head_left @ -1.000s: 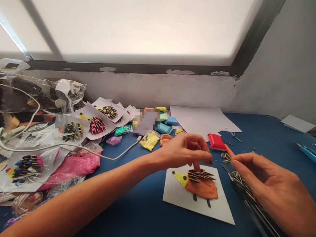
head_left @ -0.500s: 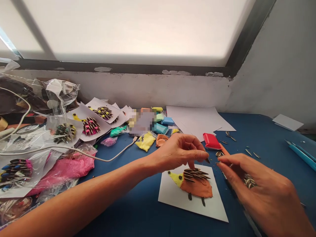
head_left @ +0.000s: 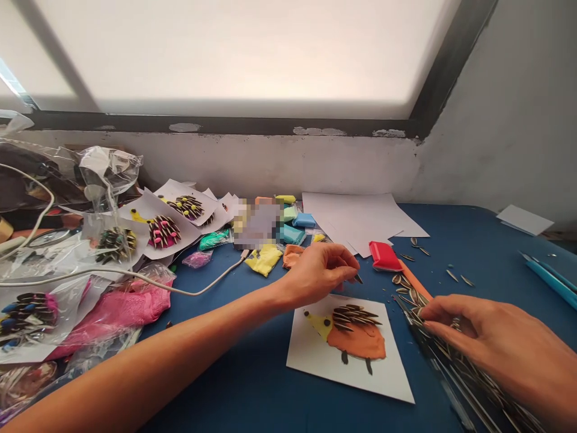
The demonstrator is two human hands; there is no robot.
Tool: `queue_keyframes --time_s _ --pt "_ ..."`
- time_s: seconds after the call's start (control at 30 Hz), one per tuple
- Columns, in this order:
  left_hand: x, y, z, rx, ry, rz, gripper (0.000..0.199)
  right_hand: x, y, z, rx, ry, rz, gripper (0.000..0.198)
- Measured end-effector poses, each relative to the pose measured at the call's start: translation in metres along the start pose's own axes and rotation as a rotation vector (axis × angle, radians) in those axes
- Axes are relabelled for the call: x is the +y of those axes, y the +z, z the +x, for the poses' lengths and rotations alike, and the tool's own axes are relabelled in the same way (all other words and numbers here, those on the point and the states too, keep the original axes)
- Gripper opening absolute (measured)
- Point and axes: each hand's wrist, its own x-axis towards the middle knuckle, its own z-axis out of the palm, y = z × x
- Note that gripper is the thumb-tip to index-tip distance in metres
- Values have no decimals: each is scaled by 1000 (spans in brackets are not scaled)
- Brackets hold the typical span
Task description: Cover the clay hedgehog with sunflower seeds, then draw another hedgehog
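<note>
Clay hedgehog (head_left: 360,341) set on white card (head_left: 392,374), half-spined. Hands apart: sunflower seed (head_left: 358,279) pinched by left hand (head_left: 322,270); whether anything is gripped by right hand (head_left: 500,346) cannot be told. Seed could be dropped if pinch slackens; seed pile (head_left: 489,385) could be scattered if brushed.

A dark blue tabletop (head_left: 252,385) spans the lower frame. On it, right of centre at the bottom, lies a white card (head_left: 315,376) with a clay hedgehog. Loose striped sunflower seeds (head_left: 466,280) lie at centre right, near a red packet (head_left: 384,257). White paper sheets (head_left: 360,216) lie above the card, a yellow clay packet (head_left: 265,260) mid-frame, a white folded sheet (head_left: 525,220) at the right, and a white cable's end (head_left: 244,254) just left of the yellow packet.
</note>
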Motion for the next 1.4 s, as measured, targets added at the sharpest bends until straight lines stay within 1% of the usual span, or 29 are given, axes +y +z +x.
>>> queue_keyframes --time_s 0.1,0.2,0.27,0.3,0.37,0.43,0.5,0.57,0.63,0.73,0.93,1.0,1.07,1.13,1.2,1.3,1.4 --pt "3 4 4 -6 18 122 13 3 5 1 -25 -3 -6 32" --pt "1 6 9 -62 139 281 21 2 8 1 -43 -32 -36 31" --pt "-1 5 11 -62 227 395 24 0 8 1 -29 -56 -69 32" --pt "-1 3 11 -65 247 450 24 -2 7 0 -12 -52 -81 31" --pt "-2 -2 9 -115 242 548 21 -4 4 0 33 -11 -93 29" --pt "-2 -7 7 -218 208 621 16 -5 1 0 78 50 -105 29" --pt "-1 -12 5 -300 180 657 12 -4 0 0 108 85 -114 33" --pt "-1 -14 3 -341 152 657 11 -3 1 1 130 93 -105 35" --pt "-1 -14 3 -352 129 641 11 -4 3 2 120 77 -90 35" --pt "0 -13 3 -352 124 637 11 -7 9 3 68 60 -92 34" --pt "2 -13 2 -354 141 674 11 -14 11 2 5 94 -117 37" --pt "1 -13 2 -335 146 689 11 -14 10 3 -20 105 -114 36" --pt "0 -11 3 -287 196 724 19 -14 10 4 -47 110 -108 35" --pt "-2 -9 5 -256 277 800 33 -14 11 6 -62 122 -108 35" --pt "-4 -7 6 -285 341 909 41 -14 12 7 -59 141 -116 35" --pt "-5 -5 7 -343 382 1043 41 -12 13 8 -58 157 -124 33" --pt "-5 -6 6 -336 406 1103 39 -8 15 7 -56 146 -115 28"
